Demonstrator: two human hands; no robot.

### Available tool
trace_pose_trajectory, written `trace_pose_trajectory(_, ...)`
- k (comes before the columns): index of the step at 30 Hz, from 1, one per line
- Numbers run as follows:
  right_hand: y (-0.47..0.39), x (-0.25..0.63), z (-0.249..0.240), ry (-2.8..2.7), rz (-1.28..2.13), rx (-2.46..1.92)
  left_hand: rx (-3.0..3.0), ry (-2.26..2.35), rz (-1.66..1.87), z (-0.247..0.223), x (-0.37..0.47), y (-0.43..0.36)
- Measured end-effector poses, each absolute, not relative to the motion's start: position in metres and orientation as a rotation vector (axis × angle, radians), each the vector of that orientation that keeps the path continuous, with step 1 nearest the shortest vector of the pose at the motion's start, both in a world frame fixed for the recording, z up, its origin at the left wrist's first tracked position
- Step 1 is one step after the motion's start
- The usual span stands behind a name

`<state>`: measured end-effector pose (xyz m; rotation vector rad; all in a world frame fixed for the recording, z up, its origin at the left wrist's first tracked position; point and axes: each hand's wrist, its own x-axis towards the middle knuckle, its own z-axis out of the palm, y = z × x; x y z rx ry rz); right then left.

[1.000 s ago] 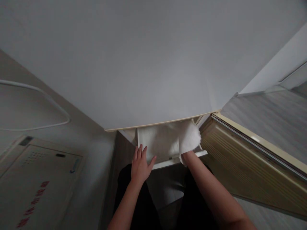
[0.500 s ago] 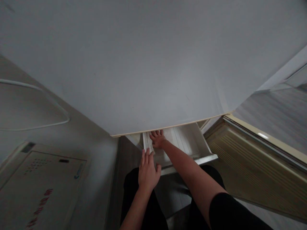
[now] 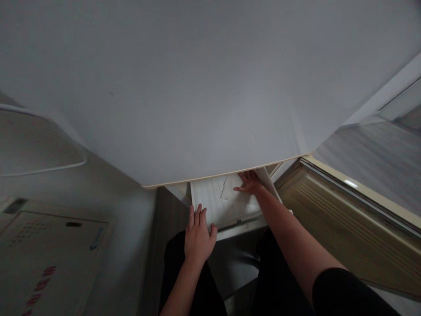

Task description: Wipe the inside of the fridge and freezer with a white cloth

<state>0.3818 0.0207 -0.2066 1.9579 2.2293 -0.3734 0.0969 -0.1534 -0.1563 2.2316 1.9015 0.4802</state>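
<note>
A white drawer [image 3: 210, 210] is pulled out below a large pale panel. Inside, toward its right side, lies a thin white sheet or cloth [image 3: 230, 188] with a ragged edge. My right hand [image 3: 249, 182] rests on this sheet with its fingers spread, the fingertips partly shaded near the panel's edge. At the drawer's front left corner, my left hand [image 3: 198, 235] touches the rim with fingers stretched out and the thumb apart.
The large pale panel [image 3: 204, 96] fills the upper view, its edge overhanging the drawer. An open door [image 3: 342, 228] with a ribbed inner face stands at the right. On the left are a metal box [image 3: 55, 259] and a white cable [image 3: 59, 168].
My right hand has moved from the drawer's left side to its right side, and the white sheet now shows there. My left hand stays at the front left corner. The view has shifted slightly.
</note>
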Motion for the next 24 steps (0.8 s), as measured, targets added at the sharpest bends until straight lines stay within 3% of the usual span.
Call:
trace_pose_trajectory(6,0.020,0.356,-0.206,2.201,-0.367,1.870,2.240,1.905,0.496,-0.158,0.099,-0.152)
trace_pose_trajectory(18,0.000,0.204,-0.216,2.541,-0.522,1.358,2.273,1.894,0.467,-0.160,0.098,-0.150)
trace_pose_trajectory(24,-0.001,0.245,-0.214,2.543,-0.590,1.341,2.275,1.873,0.445,-0.164,0.094,-0.148)
